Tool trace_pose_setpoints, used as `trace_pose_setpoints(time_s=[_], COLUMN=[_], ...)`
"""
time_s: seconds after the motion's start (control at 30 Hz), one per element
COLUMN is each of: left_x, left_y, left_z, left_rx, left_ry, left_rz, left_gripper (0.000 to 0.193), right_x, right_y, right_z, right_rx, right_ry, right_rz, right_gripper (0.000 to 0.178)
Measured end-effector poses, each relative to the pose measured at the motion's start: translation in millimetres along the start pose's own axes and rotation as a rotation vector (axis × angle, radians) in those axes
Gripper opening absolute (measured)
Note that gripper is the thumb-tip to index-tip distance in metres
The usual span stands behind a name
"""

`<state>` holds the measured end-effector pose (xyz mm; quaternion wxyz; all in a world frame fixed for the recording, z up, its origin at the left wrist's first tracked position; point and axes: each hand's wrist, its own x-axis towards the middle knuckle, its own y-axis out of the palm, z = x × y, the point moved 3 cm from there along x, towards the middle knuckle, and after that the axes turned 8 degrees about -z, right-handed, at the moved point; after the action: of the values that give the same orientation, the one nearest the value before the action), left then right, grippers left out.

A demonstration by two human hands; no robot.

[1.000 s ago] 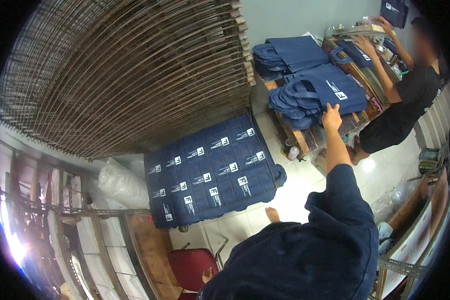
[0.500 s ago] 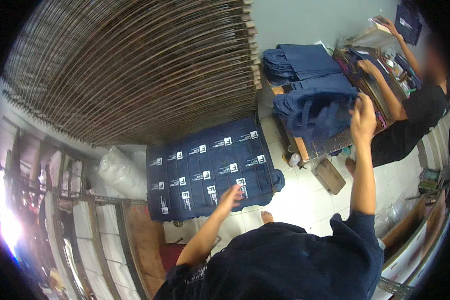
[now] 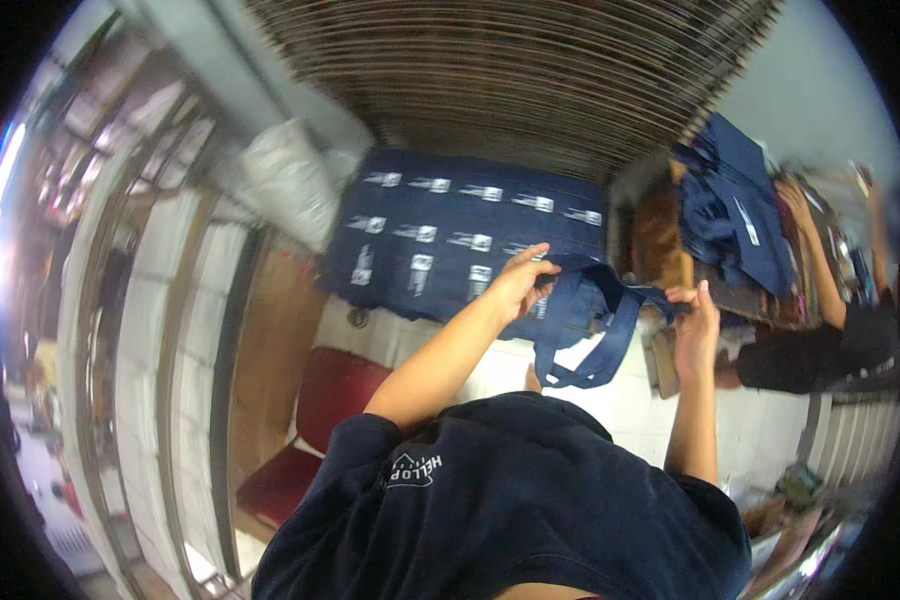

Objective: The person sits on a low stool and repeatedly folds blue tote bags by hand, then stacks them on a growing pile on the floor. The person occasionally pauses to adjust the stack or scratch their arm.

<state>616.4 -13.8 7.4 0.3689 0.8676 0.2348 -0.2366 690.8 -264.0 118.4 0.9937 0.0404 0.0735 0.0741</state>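
A navy fabric bag (image 3: 576, 283) with looped handles stretches between my two hands in front of my chest. My left hand (image 3: 518, 285) pinches its left end, and my right hand (image 3: 698, 338) grips the right end. The handle loops hang below. Just beyond lie rows of navy fabric bags (image 3: 425, 215) with white prints, overlapping on a surface; the bag I hold partly covers the near right corner of these. To the right, a pile of navy bags (image 3: 735, 215) rests on a wooden table.
A rack of many thin slats (image 3: 510, 70) overhangs the far side. At left stand a white plastic sack (image 3: 288, 180), tall shelving (image 3: 195, 330) and a red chair (image 3: 335, 395). A co-worker's arm (image 3: 820, 260) reaches over the table at right.
My right hand has brought a bag from the right-hand pile toward my chest. My left hand has risen and taken hold of it too. The view has turned left.
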Motion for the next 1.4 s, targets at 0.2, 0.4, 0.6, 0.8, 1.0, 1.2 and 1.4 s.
trace_pose_setpoints(time_s=[0.2,0.4,0.6,0.8,1.0,1.2,1.4], left_x=[-36.4,-181.2,-396.7,-558.4,-650.6,-660.1,-673.1], left_y=[-230.0,-307.0,-276.2,-260.2,-202.3,-235.5,-320.5], left_z=[22.0,-67.3,-216.3,-358.1,-475.9,-548.5,-619.8], left_rx=[-0.169,-0.123,0.04,0.623,0.589,0.834,1.04], left_ry=[0.032,0.374,0.81,1.277,1.504,1.738,1.703], left_rz=[-0.259,-0.602,-0.701,-0.703,-0.79,-0.836,-0.979], left_gripper=[0.017,0.025,0.06,0.022,0.039,0.059,0.046], right_x=[-2.9,-82.1,-160.1,-214.5,-239.6,-269.0,-279.4], right_y=[105.0,275.8,463.0,582.6,710.6,841.4,942.6], right_z=[-264.5,-248.9,-25.0,166.9,298.1,335.4,341.3], right_rx=[-0.057,-0.29,-0.148,0.321,0.743,0.739,0.739], right_ry=[0.658,0.695,-0.107,-0.672,-0.8,-0.608,-0.574], right_rz=[0.398,0.669,1.099,1.198,1.365,1.455,1.475], right_gripper=[0.028,0.051,0.045,0.057,0.047,0.056,0.051])
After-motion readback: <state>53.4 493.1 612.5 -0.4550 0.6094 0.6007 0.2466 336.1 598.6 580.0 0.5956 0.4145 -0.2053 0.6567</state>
